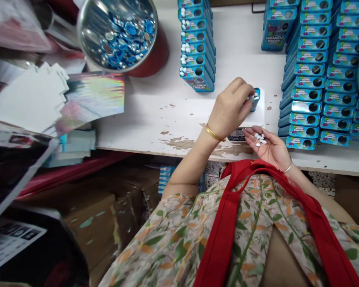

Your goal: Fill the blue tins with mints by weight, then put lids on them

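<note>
My left hand (231, 107), with a gold bangle at the wrist, pinches a small white candy at the top of a small blue tin (255, 104). White candies show in the tin's top, partly hidden by my fingers. The tin stands on a white digital scale (259, 119), whose dark display (237, 135) is lit, its digits not clearly legible. My right hand (271, 149) is palm up just in front of the scale, with several white candies (259, 138) lying on the fingers and palm. A thin silver bangle circles that wrist.
A row of blue tins (199, 81) with white candies on top stands left of the scale. More blue tins (306, 95) fill the right side. A metal bowl (89, 44) holds blue and silver round caps. Printed sheets (92, 95) lie at left; cardboard boxes (89, 227) are below.
</note>
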`<state>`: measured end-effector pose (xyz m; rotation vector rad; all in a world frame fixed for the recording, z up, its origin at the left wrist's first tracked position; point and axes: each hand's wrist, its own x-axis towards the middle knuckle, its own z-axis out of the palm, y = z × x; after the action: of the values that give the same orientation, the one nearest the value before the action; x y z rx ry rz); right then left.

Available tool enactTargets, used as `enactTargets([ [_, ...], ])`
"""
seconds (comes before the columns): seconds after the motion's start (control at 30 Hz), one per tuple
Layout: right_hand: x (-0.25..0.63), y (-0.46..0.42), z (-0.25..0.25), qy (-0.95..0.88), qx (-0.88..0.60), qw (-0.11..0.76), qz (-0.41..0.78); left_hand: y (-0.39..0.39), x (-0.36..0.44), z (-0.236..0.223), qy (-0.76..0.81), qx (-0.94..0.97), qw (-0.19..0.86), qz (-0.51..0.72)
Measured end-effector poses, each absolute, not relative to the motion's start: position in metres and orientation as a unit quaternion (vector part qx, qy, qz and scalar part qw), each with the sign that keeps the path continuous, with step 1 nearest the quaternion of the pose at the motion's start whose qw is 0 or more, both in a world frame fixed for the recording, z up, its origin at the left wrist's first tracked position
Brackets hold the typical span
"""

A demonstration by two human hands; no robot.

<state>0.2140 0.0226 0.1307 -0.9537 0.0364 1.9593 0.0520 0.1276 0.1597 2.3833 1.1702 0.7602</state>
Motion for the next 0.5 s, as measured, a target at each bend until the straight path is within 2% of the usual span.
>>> enactTargets([
  [0.13, 0.216, 0.017, 0.124, 0.026, -0.382, 0.455, 0.804, 0.146, 0.051, 0.158, 0.401, 0.855, 0.188, 0.269],
  [0.27, 0.222, 0.008, 0.118, 0.025, -0.374, 0.429, 0.822, 0.142, 0.028, 0.162, 0.384, 0.836, 0.169, 0.355],
  [0.4, 0.231, -0.003, 0.114, 0.008, -0.396, 0.392, 0.830, 0.128, -0.007, 0.159, 0.469, 0.731, 0.182, 0.461],
  [0.5, 0.237, -0.010, 0.113, -0.006, -0.427, 0.371, 0.824, 0.113, -0.027, 0.145, 0.531, 0.662, 0.184, 0.496],
])
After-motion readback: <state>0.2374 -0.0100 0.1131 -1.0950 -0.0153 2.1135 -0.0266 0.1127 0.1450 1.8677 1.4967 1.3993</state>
